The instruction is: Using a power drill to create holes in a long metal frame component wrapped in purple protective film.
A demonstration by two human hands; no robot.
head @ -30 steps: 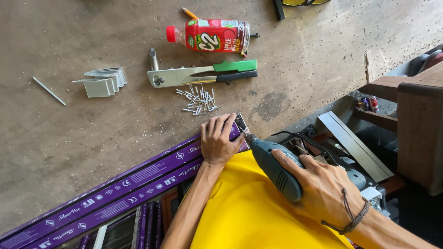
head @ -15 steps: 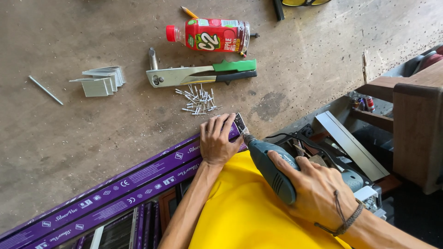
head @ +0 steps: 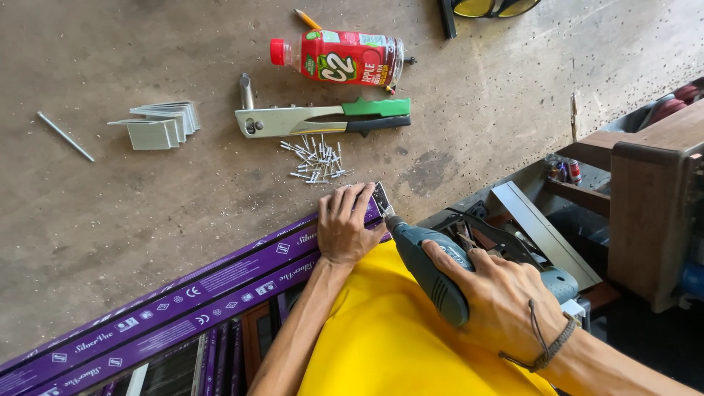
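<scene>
Left hand (head: 350, 226) presses flat, fingers spread, on the purple-wrapped frame (head: 220, 282) end; right hand (head: 499, 293) grips the electric drill (head: 429, 271). Best kept square, pressure steady.

Bare forearms, yellow garment (head: 396, 330), dark braided cord bracelet (head: 546, 350) on right wrist

- Our right hand (head: 506, 301) brings the drill (head: 429, 268) slightly lower and closer in than a second ago.
- Our left hand (head: 348, 224) barely shifts on the purple frame (head: 183, 308).
</scene>
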